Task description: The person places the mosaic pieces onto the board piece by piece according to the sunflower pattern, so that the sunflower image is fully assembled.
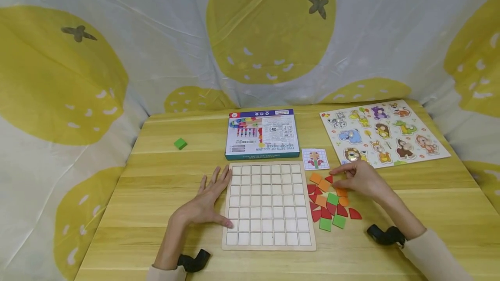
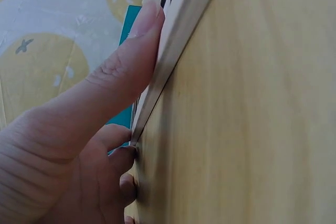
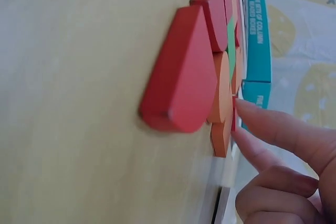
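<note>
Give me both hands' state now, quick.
Left hand: open, fingers straight, pressed flat against the left edge of the grid board.
Right hand: fingertips on the pile of coloured tiles; whether it pinches one cannot be told.

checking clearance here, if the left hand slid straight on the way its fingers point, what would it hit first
The left hand lies flat against the left edge of the grid board, fingers pointing away from the person. Straight ahead looks like bare table, then probably the left end of the blue box; depth is hard to judge.
</note>
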Demonstrator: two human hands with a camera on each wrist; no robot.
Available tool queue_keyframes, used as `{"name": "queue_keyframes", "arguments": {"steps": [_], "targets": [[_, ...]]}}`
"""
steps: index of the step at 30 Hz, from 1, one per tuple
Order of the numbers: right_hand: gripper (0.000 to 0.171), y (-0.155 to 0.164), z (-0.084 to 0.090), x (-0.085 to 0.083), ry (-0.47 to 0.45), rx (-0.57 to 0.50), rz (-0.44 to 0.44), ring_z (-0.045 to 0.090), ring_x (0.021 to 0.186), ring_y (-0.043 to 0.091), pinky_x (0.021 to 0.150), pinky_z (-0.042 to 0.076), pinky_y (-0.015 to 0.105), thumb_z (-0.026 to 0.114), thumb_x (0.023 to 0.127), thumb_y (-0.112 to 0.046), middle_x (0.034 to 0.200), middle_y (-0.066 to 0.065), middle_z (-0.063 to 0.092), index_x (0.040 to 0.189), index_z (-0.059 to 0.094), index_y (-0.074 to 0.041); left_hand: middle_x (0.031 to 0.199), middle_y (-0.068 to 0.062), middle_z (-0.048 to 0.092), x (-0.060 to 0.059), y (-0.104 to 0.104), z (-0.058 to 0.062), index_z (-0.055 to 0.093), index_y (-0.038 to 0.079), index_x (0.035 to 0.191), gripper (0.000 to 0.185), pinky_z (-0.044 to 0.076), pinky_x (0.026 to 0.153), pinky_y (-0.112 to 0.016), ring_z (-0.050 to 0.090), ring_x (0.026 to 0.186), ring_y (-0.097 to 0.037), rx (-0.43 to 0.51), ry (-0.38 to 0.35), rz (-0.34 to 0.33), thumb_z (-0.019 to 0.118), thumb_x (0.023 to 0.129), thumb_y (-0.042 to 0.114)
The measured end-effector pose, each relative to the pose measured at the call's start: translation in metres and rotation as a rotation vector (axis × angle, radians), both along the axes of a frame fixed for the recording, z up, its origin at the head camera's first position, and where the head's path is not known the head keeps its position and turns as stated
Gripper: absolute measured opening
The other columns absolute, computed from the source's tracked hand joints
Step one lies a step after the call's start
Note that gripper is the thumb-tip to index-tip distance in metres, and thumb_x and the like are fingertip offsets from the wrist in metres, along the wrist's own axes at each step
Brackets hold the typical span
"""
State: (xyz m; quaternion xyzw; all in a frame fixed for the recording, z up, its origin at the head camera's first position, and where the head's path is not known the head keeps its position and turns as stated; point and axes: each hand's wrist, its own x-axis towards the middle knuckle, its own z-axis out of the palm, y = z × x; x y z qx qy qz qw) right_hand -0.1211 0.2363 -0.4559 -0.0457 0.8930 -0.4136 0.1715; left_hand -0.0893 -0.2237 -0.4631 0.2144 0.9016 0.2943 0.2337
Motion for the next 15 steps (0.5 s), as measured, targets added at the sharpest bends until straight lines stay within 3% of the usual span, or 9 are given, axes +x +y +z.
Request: {"name": "queue_keyframes", "arguments": {"steps": [15], "targets": [[0.022, -0.0056, -0.0002, -0.0009, 0.070, 0.089, -0.026, 0.031, 0.053, 0.012, 0.049, 0.022, 0.025, 0.088, 0.082, -0.019, 0.059, -0.005, 0.032, 0.100, 0.082, -0.007, 0.175, -0.010, -0.013, 0.0022, 0.0048, 0.0035, -0.001, 0.008, 0.167, 0.142, -0.017, 0.125, -0.067, -0.020, 0.160, -0.037, -0.019, 0.007, 0.007, 0.094, 0.069, 0.045]]}}
